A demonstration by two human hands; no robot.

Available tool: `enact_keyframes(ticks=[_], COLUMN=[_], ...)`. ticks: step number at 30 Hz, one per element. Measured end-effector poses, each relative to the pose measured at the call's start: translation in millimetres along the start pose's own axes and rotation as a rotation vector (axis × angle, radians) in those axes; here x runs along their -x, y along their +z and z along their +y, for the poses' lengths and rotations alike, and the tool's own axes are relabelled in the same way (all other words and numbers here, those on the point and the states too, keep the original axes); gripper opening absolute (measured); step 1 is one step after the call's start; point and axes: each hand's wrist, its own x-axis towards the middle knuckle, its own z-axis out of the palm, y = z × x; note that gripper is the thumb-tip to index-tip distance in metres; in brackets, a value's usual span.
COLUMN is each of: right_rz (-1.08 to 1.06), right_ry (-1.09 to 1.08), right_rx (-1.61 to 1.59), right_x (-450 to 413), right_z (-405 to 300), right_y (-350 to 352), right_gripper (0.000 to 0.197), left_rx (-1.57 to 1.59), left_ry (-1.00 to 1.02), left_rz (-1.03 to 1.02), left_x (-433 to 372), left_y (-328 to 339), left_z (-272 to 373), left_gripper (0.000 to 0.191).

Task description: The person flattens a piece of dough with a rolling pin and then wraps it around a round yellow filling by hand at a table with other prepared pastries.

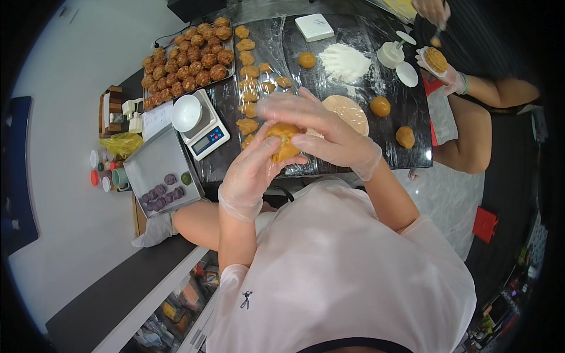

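A ball of golden-brown dough (284, 148) rests in my left hand (254, 170), which wears a clear plastic glove and curls around it from below. My right hand (329, 132), gloved the same way, arches over the ball with its thumb pressed against the dough's side. A pale seam or fold shows on the ball between both thumbs. Behind my hands, uneven dough pieces (247, 72) lie in rows on the film-covered table (304, 73). Partly hidden by my right hand is a round wooden board (351, 112).
Left stand a digital scale with a white bowl (187, 113), a tray of brown filling balls (194, 61) and a metal tray of purple balls (154, 154). White flour (344, 61), smooth dough balls (380, 106) and a plunger mould (391, 54) lie right. A co-worker's hand (454, 81) holds a patterned cake (435, 60).
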Motion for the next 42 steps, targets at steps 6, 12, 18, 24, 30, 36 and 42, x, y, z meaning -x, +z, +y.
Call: enact_keyframes(ticks=[6, 12, 18, 24, 30, 36, 42], right_rz=[-0.089, -0.048, -0.022, -0.082, 0.071, -0.085, -0.082], right_ry=[-0.069, -0.088, -0.001, 0.112, -0.020, 0.134, -0.030], right_rx=[0.241, 0.416, 0.318, 0.111, 0.501, 0.140, 0.431], right_x=[2.2, 0.4, 7.9, 8.6, 14.2, 13.9, 16.9], right_z=[14.0, 13.1, 11.4, 0.0, 10.3, -13.1, -5.8], right_y=[5.2, 9.0, 1.8, 4.5, 9.9, -5.0, -3.8], right_gripper=[0.036, 0.047, 0.068, 0.070, 0.078, 0.074, 0.066], left_rx=[-0.142, -0.120, 0.098, -0.056, -0.014, -0.161, -0.027], left_ry=[-0.018, -0.008, 0.040, -0.009, 0.063, -0.087, -0.003], left_rz=[0.023, 0.122, 0.022, 0.005, 0.192, 0.011, 0.095], left_x=[1.1, -1.0, -3.3, -7.0, -9.2, -7.6, -5.9], left_y=[1.8, 17.8, 2.4, 7.0, 18.5, 3.6, 16.8], left_z=[0.6, 1.5, -6.0, -3.5, -8.1, -2.2, -4.9], left_gripper=[0.048, 0.050, 0.051, 0.053, 0.056, 0.057, 0.053])
